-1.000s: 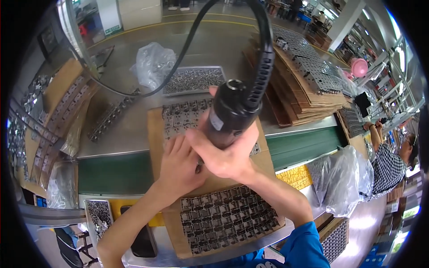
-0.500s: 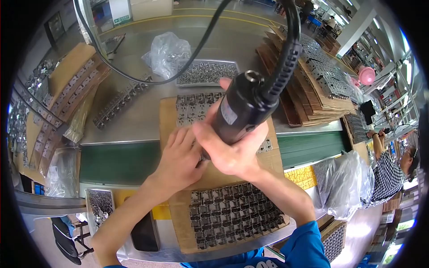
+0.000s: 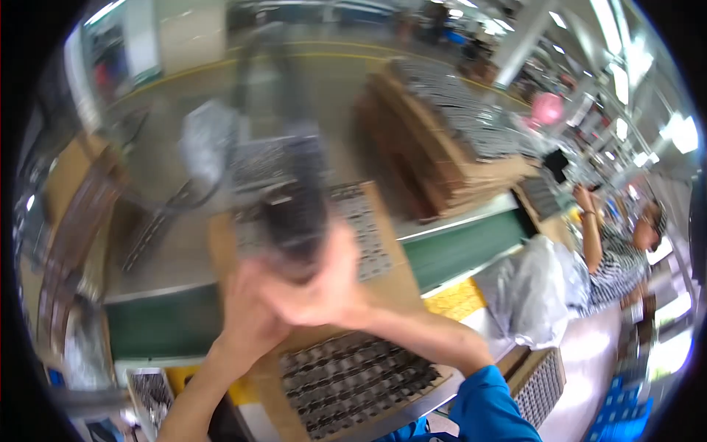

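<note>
Tool: black power tool (image 3: 294,214), barrel-shaped, badly motion-blurred, held upright above both hands, over the cardboard tray (image 3: 383,283).
Right hand: right hand (image 3: 328,287) is wrapped around the lower end of the tool, fingers clenched on it.
Left hand: left hand (image 3: 247,309) is pressed against the right hand just below the tool; whether it grips the tool or only steadies cannot be told through the blur.
Handling: judged stiff, hard-shelled and fairly heavy for its size; top-heavy when gripped low. Smooth casing, may slip. Best taken around the barrel's middle, with the second hand low for support.
Cable: dark cable (image 3: 258,81) runs up and away from the tool top, blurred; likely to drag and pull on the tool.
Below hands: tray of small metal parts (image 3: 353,379) in rows, close under the wrists; loose pieces could be knocked.
Beyond hands: second sheet of parts (image 3: 361,221) behind the tool, green conveyor belt (image 3: 464,247) to the right.
Far right: stacked cardboard trays (image 3: 449,147), clear plastic bag (image 3: 530,295), another person in a striped top (image 3: 611,265), well apart.
Far left: crumpled plastic bag (image 3: 206,140).
</note>
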Demonstrator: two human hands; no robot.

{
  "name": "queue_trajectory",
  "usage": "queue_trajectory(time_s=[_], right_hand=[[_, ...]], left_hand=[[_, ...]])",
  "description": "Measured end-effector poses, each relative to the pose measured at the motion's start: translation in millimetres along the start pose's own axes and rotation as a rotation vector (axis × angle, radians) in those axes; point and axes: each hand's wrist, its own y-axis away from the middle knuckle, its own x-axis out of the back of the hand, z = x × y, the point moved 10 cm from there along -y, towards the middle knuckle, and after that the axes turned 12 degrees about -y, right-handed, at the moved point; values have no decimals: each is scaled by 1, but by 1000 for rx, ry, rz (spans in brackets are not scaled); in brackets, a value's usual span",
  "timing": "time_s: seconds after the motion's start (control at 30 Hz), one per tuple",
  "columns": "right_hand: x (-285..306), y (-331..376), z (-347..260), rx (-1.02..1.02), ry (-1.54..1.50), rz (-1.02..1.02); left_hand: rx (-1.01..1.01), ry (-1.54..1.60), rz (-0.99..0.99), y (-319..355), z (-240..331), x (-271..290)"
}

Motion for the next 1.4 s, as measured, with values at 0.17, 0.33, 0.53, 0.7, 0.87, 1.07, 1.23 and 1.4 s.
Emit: queue_trajectory(time_s=[0.17,0.33,0.53,0.7,0.87,1.07,1.23,1.4], right_hand=[[5,-11,-2,49,-73,78],[9,-19,7,-39,-213,56],[13,-21,9,-35,-274,81],[19,-18,-7,78,-275,111],[18,-18,4,-41,-255,84],[14,-17,2,-4,-253,97],[16,-18,12,-24,-279,93],[19,-17,11,16,-258,114]], left_hand=[[66,-64,-108,-2,-4,-13],[22,-129,-126,1,5,-10],[59,-211,-151,-2,2,-15],[112,-139,-211,-2,-3,-17],[71,-191,-159,-1,0,-11],[89,-151,-157,6,-7,-15],[115,-181,-145,4,-8,-12],[152,-152,-160,2,-11,-14]])
